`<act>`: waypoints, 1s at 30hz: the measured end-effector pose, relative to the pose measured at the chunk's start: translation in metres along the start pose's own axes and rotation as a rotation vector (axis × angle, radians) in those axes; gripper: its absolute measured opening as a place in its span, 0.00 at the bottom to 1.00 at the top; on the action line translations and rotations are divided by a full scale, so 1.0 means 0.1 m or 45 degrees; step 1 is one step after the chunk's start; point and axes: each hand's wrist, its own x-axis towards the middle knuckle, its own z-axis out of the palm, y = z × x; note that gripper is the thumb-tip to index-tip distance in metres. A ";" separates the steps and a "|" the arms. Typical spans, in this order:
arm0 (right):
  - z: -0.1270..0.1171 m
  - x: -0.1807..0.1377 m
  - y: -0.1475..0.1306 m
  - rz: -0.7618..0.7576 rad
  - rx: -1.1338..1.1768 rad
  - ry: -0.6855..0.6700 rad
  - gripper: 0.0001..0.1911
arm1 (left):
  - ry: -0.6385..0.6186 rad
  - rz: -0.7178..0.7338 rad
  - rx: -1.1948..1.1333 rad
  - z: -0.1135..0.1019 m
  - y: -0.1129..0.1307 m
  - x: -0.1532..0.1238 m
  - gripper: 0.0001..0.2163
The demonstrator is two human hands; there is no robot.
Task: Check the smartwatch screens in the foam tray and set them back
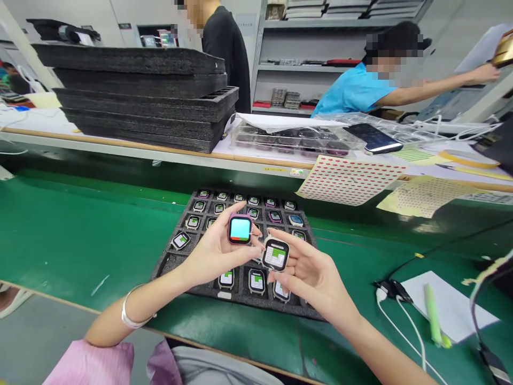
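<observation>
green matting covers the long surface point(80, 235), and behind it runs a paler shelf. at far left on that shelf stands a stack of black foam trays point(140, 96), five as far as i can count.

the left hand point(212, 254) has its grip closed around a pink watch point(240, 229), held by the edges with the lit screen facing up, above the foam tray point(166, 262). just beside it, the right hand point(308, 270) has its grip closed on a dark-framed watch point(276, 255), thumb on one edge and fingers under it. the two watches are almost touching.

in my judgement the risk is a slip. both watches are held only by fingertips at the edges, with no strap, so a small knock between them could drop one on the watches below and scratch a screen.

counted: two watches in the hands and about eighteen in the tray pockets, with more perhaps hidden under the hands. some pockets are empty.

further right are one clear plastic tray point(296, 136), one phone point(374, 138), two sticker sheets point(352, 179), one green pen point(433, 313) on one white paper point(468, 315), and two co-workers behind, one in a black shirt point(226, 48) and one in a blue shirt point(352, 91).
</observation>
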 end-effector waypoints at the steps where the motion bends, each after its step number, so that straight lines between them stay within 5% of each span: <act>1: 0.02 0.01 0.02 -0.005 -0.047 0.001 0.29 | -0.016 -0.009 0.000 -0.03 -0.01 -0.03 0.34; 6: 0.16 0.12 0.26 -0.040 -0.395 -0.133 0.30 | -0.020 -0.033 0.017 -0.25 -0.06 -0.23 0.36; 9: 0.33 0.23 0.46 -0.216 -0.763 -0.289 0.29 | 0.011 -0.034 0.138 -0.44 -0.07 -0.37 0.31; 16: 0.81 0.49 0.82 -0.560 -1.214 -0.553 0.26 | 0.303 0.129 1.294 -1.14 -0.15 -0.77 0.21; 21: 1.00 0.61 0.97 -0.564 -1.414 -0.541 0.25 | 0.193 0.134 1.645 -1.52 -0.23 -0.90 0.20; 25: 0.79 0.54 0.94 -0.502 -1.500 -0.500 0.31 | 0.119 0.062 1.731 -1.63 -0.33 -0.94 0.21; 28: 0.26 0.47 0.91 -0.429 -1.512 -0.286 0.30 | 0.182 0.122 1.714 -1.65 -0.38 -0.97 0.31; 30: -0.25 0.44 0.94 -0.318 -1.540 0.021 0.31 | 0.209 0.149 1.713 -1.65 -0.40 -0.97 0.39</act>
